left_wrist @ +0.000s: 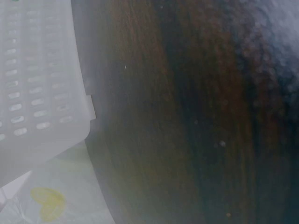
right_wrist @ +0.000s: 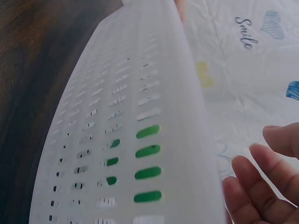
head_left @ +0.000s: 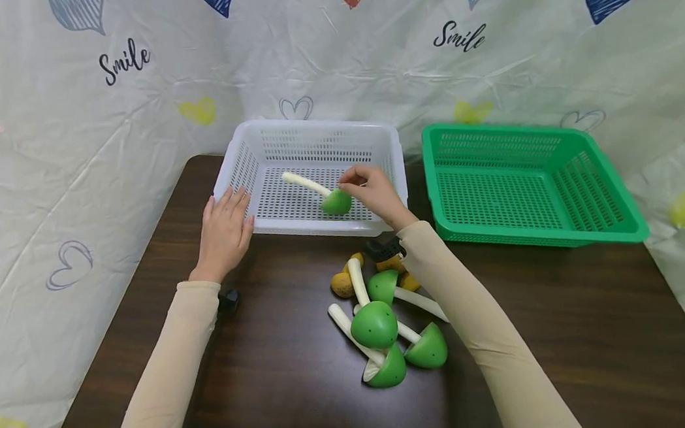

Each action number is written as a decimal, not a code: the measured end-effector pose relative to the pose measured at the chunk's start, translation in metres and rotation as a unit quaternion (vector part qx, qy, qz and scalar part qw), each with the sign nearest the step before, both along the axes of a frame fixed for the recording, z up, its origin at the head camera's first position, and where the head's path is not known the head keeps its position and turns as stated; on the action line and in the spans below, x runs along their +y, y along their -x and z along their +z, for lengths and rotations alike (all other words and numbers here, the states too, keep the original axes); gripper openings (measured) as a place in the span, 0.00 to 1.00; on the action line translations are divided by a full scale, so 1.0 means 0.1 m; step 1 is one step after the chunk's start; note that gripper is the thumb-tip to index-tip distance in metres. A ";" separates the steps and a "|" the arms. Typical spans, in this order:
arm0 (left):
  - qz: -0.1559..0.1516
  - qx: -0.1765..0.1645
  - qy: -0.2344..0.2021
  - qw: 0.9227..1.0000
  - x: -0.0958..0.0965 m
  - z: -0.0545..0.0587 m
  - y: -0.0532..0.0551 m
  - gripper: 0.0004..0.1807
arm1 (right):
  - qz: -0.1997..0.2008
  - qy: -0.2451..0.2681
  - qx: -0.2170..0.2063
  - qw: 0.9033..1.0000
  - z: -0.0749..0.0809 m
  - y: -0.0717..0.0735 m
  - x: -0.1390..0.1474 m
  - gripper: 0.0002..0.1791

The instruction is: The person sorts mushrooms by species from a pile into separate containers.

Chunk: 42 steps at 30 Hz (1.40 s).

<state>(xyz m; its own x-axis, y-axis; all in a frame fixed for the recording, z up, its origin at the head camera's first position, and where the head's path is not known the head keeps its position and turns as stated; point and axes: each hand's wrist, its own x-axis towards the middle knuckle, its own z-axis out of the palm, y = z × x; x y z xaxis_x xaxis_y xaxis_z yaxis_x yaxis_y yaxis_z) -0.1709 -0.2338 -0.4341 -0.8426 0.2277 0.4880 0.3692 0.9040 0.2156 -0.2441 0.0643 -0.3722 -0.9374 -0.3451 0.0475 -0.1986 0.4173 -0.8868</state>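
In the head view, one toy mushroom (head_left: 337,202) with a green cap and white stem lies in the white basket (head_left: 314,225). My right hand (head_left: 376,192) hangs over the basket's right part, fingertips close by the green cap. The right wrist view shows the fingers (right_wrist: 243,186) loosely bent and apart from the thumb, with nothing between them; green shows through the basket's slots. My left hand (head_left: 223,228) rests on the basket's front left corner, fingers extended over the rim. That hand is out of sight in the left wrist view.
A green basket (head_left: 538,235) stands to the right of the white one. Several more green-capped mushrooms (head_left: 374,325) lie heaped on the dark table (head_left: 270,375) in front. Yellow-brown speckled roundish things (head_left: 342,285) lie behind them, partly hidden by the right forearm.
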 end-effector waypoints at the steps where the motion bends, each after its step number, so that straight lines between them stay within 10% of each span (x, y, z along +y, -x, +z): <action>1: -0.001 0.002 0.000 1.000 0.00 0.00 0.00 0.26 | 0.000 0.005 0.000 1.000 0.00 0.00 0.02 0.10; 26: -0.008 0.018 -0.015 1.000 0.00 -0.05 0.00 0.25 | 0.003 0.064 0.031 0.997 0.25 -0.57 0.60 0.11; 42: -0.009 0.020 -0.017 1.000 0.00 -0.05 -0.01 0.25 | 0.058 -0.006 0.028 0.998 0.11 -1.03 0.95 0.09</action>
<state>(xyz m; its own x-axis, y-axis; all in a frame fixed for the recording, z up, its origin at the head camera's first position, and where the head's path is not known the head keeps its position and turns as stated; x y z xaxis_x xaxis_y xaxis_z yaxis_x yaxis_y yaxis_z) -0.1703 -0.2339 -0.4389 -0.8184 0.2247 0.5289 0.3938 0.8896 0.2313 -0.1411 0.1589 -0.3613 -0.8874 -0.4512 0.0946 -0.2954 0.3991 -0.8680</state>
